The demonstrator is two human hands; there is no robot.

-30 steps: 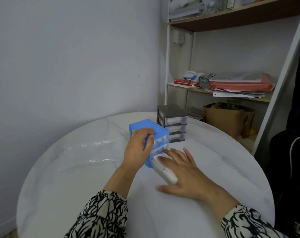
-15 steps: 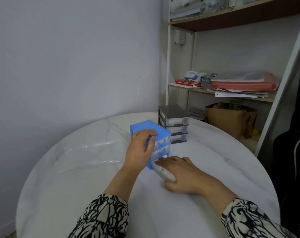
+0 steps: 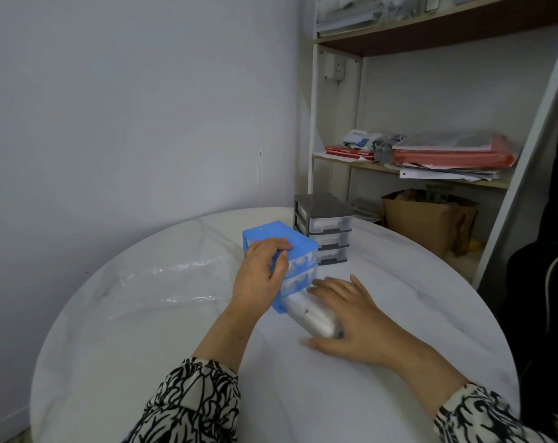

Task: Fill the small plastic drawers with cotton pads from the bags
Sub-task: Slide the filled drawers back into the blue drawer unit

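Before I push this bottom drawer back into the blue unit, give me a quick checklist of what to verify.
1. Blue plastic drawer unit steadied: ok, left hand grips its top and side.
2. Clear bottom drawer pulled out: ok.
3. White cotton pads lying inside the drawer: ok.
4. Pads below the rim, so it slides in: cannot tell, right hand covers them.
5. Two upper drawers shut: ok.
6. Grey plastic drawer unit standing apart, behind: ok.

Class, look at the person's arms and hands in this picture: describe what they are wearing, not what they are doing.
Both hands, the left hand and the right hand, are bare: no gloves, rings or watch show. Both forearms are uncovered. The sleeves, pushed back, are white cloth with a bold black swirling pattern.
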